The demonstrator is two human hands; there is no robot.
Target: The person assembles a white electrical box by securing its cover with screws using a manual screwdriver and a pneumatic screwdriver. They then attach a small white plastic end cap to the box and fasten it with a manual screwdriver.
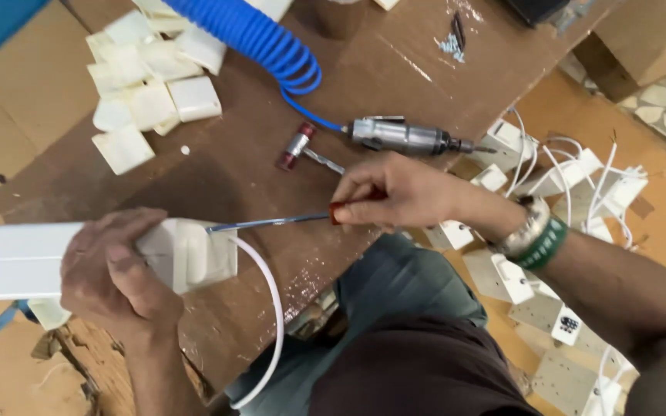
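Over on the left, your left hand [117, 266] is wrapped tight around the white plastic fixture [190, 254], at the end of a long white housing [9, 260] that runs off the frame edge. The fixture sits at the near edge of the brown workbench [248, 177], with a white cable [271, 308] looping down from it toward your lap. The metal shaft of the screwdriver [271, 223] has its tip right at the fixture's top corner, so I'd say the fastening on this piece is mid-way, not finished. Your right hand [391, 192] is closed around the red handle. Behind that lie a small hammer [302, 150] and an air driver [406, 137] on a blue coiled hose [256, 38]. The stack of white plastic blocks [144, 85] at the back and the pile of white wired units [556, 200] at far right both look like plenty of pieces.
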